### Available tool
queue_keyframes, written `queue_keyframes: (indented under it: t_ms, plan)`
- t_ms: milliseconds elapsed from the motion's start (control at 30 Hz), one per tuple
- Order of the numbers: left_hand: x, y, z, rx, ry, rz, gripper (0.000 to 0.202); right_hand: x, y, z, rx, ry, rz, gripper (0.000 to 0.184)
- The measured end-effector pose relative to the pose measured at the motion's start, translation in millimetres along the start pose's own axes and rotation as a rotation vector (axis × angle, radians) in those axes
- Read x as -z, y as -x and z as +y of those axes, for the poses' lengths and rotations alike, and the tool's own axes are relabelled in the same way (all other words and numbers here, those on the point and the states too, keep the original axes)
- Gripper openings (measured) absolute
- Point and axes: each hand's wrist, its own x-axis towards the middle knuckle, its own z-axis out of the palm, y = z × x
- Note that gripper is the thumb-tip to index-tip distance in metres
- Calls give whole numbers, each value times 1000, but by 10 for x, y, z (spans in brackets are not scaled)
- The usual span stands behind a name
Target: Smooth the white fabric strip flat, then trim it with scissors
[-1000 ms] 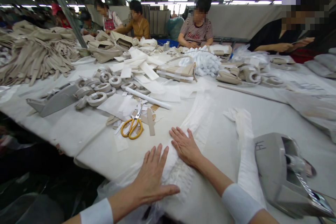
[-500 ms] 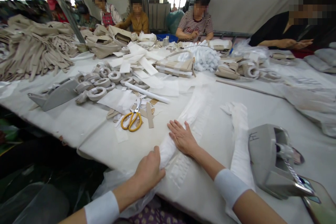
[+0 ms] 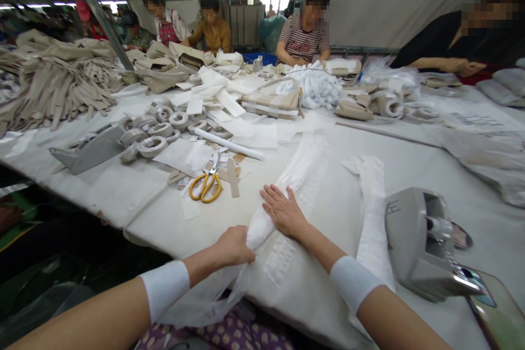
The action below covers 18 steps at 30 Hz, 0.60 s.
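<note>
A long white bundle, soft and wrapped in thin plastic film, lies slantwise from the table's near edge toward the back. My left hand is closed around its near end, with translucent film hanging below the hand past the edge. Palm down, my right hand presses on the bundle with its fingers stretched out and somewhat spread. Under and beside my right forearm, a flat piece of film with wrinkled edges lies on the table. What is inside the wrapping I cannot make out.
Yellow-handled scissors lie among paper scraps on the left, near grey tape rolls and a tape dispenser. To the right are another white strip, a larger tape dispenser and a phone. Several co-workers sit across the table.
My left hand has shifted slightly up and left, its forearm swinging higher, and more film hangs below it. My right hand stays almost in place on the bundle.
</note>
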Motion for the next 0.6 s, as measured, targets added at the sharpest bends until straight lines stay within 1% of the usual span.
queue_keyframes:
  t_ms: [167,267,333,400,500,600]
  plan:
    - [16,25,14,-14,253,-144,49,12,9,5,-5,-9,0,48]
    - [-42,51,-12,32,567,-266,70,36,23,10,-14,-26,-8,49]
    - [-79,65,-36,86,802,-338,79,62,38,10,-19,-37,-14,49]
    - [-90,77,-51,115,938,-390,80,93,57,3,-25,-47,-18,49]
    - [-70,87,-58,112,1037,-455,81,135,83,-13,-33,-60,-17,48]
    - [-72,65,-105,42,1183,-604,82,157,100,-23,-41,-74,-17,48]
